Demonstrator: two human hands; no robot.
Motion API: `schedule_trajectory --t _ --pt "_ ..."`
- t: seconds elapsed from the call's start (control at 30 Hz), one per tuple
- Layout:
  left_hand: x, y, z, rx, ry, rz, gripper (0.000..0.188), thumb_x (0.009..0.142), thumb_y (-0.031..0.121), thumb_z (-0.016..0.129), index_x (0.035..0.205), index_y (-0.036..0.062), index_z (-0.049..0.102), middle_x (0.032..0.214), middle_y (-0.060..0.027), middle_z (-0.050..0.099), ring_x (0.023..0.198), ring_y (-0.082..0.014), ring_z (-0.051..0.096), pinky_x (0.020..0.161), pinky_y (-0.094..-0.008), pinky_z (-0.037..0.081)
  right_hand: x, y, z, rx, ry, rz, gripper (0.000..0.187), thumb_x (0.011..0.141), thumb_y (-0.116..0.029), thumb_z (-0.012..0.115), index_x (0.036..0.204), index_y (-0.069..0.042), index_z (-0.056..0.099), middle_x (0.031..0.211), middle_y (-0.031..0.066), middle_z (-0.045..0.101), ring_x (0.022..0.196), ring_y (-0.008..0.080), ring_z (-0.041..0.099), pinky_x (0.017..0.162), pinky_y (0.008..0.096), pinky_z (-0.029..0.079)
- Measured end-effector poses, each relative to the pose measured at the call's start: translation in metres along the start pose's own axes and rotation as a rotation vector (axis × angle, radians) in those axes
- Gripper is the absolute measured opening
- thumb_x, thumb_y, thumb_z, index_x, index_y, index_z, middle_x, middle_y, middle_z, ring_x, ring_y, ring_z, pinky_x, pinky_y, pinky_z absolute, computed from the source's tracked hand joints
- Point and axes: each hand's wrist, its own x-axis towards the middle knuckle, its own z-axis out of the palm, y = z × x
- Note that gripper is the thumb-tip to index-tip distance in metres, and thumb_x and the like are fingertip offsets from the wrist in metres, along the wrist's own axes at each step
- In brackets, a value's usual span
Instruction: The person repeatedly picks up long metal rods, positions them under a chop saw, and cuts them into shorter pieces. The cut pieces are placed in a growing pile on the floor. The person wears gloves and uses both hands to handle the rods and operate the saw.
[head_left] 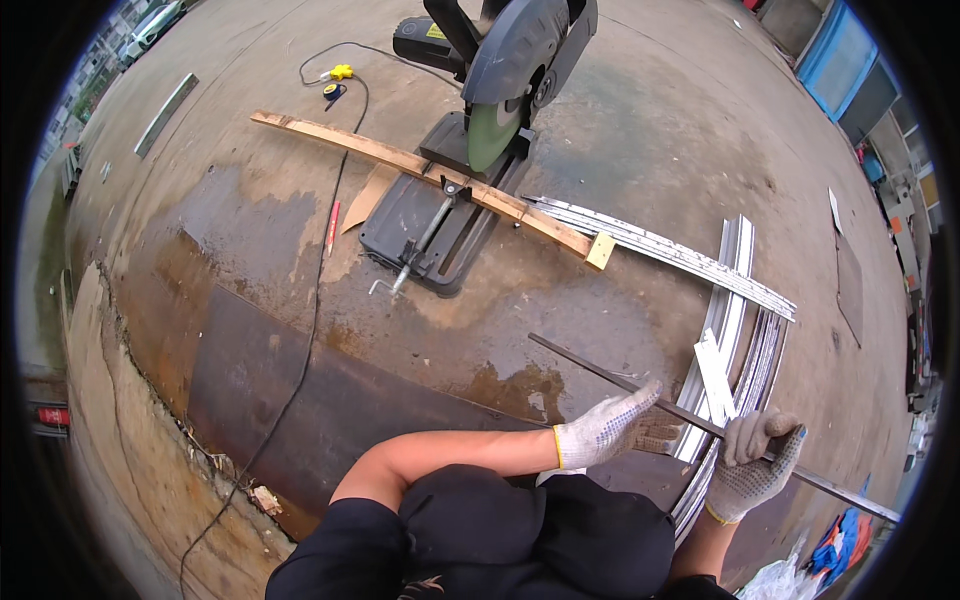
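Note:
A long thin dark metal bar (580, 358) slants across in front of me, from the middle of the view down to the right. My right hand (752, 465), in a pale dotted work glove, is closed around it towards its right-hand part. My left hand (603, 430), gloved alike, is by the bar with its fingers stretched out and the thumb side up; the fingertips overlap the bar in view, and whether they touch it I cannot tell. Beyond my hands stands a cut-off saw (510, 75) with a green disc, a wooden beam (370, 148) lying across its base under the clamp (425, 240).
White metal profiles (660, 250) lie to the right, some beneath my hands. A black cable (318, 290) runs along the floor over a dark metal sheet (270, 360). A red pencil-like stick (332, 228), a tape measure (333, 92) and a yellow plug (341, 73) lie left of the saw.

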Motion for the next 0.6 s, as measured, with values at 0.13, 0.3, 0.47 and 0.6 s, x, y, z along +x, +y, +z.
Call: schedule_trajectory --t 0.13,0.3,0.47,0.6 --pt "0.001 0.013 -0.003 -0.174 0.088 0.310 0.036 0.107 0.022 0.050 0.131 -0.0048 0.054 0.130 -0.0203 0.063 0.120 -0.0312 0.063 0.104 -0.0448 0.052 -0.029 0.026 -0.014 0.049 0.132 0.098 0.037 0.108 -0.032 0.044 0.101 0.000 0.061 0.075 0.0032 0.042 0.065 0.0159 0.041 0.075 0.0341 0.044" --pt "0.003 0.047 -0.006 0.040 0.180 0.442 0.036 0.104 0.012 0.053 0.134 -0.0080 0.050 0.127 -0.0228 0.063 0.118 -0.0340 0.064 0.102 -0.0470 0.054 -0.085 -0.001 -0.064 0.124 0.533 0.142 0.045 0.102 -0.040 0.050 0.110 0.002 0.063 0.082 0.0070 0.050 0.078 0.0209 0.050 0.105 0.0449 0.039" --pt "0.011 0.070 -0.025 0.266 0.334 0.511 0.030 0.101 0.010 0.059 0.124 -0.0082 0.057 0.113 -0.0197 0.070 0.101 -0.0273 0.070 0.089 -0.0388 0.060 -0.137 0.006 -0.095 0.169 0.738 0.237 0.050 0.102 -0.043 0.046 0.114 0.003 0.063 0.096 0.0128 0.062 0.101 0.0272 0.058 0.107 0.0463 0.045" --pt "0.008 0.085 -0.044 0.409 0.559 0.582 0.021 0.096 0.015 0.069 0.106 -0.0037 0.067 0.096 -0.0129 0.073 0.082 -0.0182 0.070 0.073 -0.0313 0.060 -0.169 0.018 -0.120 0.174 0.690 0.357 0.053 0.100 -0.048 0.048 0.118 -0.003 0.070 0.119 0.0147 0.067 0.122 0.0324 0.058 0.105 0.0491 0.047"
